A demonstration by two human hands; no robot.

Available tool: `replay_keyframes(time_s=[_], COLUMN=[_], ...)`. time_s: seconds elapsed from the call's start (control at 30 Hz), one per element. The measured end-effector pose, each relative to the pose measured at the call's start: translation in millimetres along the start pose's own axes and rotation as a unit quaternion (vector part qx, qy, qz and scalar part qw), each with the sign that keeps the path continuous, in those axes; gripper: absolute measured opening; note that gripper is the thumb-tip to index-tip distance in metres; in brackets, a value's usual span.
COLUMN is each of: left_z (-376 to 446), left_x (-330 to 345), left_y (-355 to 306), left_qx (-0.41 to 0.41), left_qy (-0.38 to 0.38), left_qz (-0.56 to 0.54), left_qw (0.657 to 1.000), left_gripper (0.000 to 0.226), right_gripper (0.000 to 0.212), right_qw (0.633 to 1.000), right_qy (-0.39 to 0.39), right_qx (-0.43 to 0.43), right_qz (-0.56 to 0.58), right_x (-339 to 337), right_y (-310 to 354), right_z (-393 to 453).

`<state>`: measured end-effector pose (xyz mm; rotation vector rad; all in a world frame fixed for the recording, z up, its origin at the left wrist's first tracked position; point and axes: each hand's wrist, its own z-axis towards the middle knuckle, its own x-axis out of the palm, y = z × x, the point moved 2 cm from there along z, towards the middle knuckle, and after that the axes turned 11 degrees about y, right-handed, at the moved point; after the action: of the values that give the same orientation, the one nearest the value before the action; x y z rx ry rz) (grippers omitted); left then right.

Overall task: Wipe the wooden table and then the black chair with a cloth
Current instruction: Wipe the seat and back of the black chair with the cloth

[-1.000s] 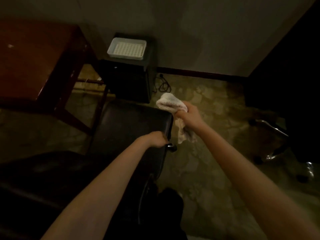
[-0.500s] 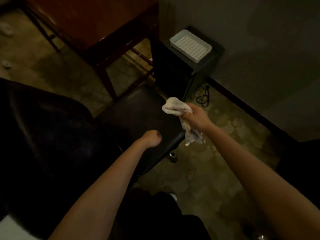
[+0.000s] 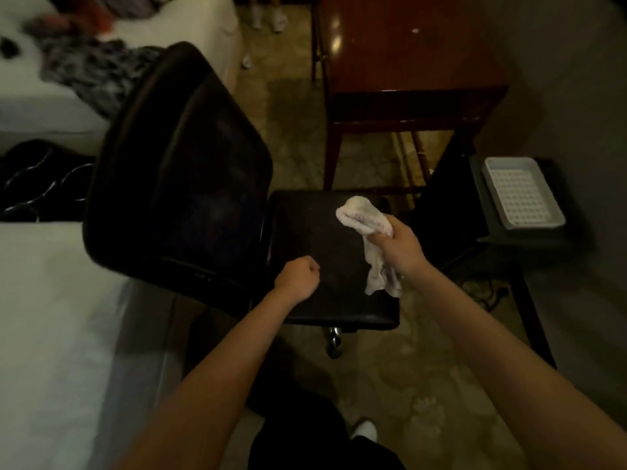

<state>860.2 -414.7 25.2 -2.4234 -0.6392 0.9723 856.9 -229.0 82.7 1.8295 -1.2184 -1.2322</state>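
We grip the white terry cloth (image 3: 364, 220) in our right hand (image 3: 400, 245), fingers curled round its bunched middle, a limp tail hanging over the black chair (image 3: 190, 184)'s smooth square seat. Our left hand (image 3: 298, 274) is a bare fist above the seat's near edge. The glossy wooden table (image 3: 410, 42) stands beyond, patterned floor (image 3: 291, 130) between.

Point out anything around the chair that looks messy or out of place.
Rumpled clothes lie heaped on the white bed behind the black chair. Nothing looks spilled or damaged; the chair stands upright.
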Motion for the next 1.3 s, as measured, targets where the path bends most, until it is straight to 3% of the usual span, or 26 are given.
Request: replay_keyframes(time_s=[0.27,0.47,0.67,0.83,1.0,1.13,1.3], left_z=[-20.2,7.0,43.0,74.4,117.7,158.0,203.0], left_x=[67.5,76.1,99.5,149.3,209.9,254.9,294.1], left_y=[10.7,12.1,3.1,-1.5,-0.5,5.7,24.9], left_qx=[-0.101,-0.137,-0.177,-0.213,-0.238,-0.283,-0.331], left_qy=[-0.061,-0.138,-0.143,-0.125,-0.14,-0.234,-0.451], left_qz=[-0.112,-0.208,-0.259,-0.307,-0.362,-0.369,-0.287], left_qw=[0.987,0.959,0.939,0.919,0.89,0.854,0.777], left_gripper=[0.025,0.032,0.038,0.037,0.038,0.038,0.017], right_gripper=[0.035,0.034,0.043,0.038,0.038,0.04,0.044], right_qw=[0.988,0.975,0.95,0.93,0.881,0.886,0.877], right_qy=[0.129,0.193,0.264,0.3,0.359,0.332,0.26], right_qx=[-0.032,-0.055,-0.048,-0.035,-0.04,-0.063,-0.22], right_qz=[-0.074,-0.095,-0.157,-0.208,-0.304,-0.319,-0.34], right_x=[-14.5,-9.8,-4.4,-7.2,-10.4,-9.7,6.3], right_y=[-7.7,-8.0,-20.0,-67.2,-144.2,-198.0,-269.6], right_z=[20.4,63.9,107.2,137.2,179.3,208.3,236.2])
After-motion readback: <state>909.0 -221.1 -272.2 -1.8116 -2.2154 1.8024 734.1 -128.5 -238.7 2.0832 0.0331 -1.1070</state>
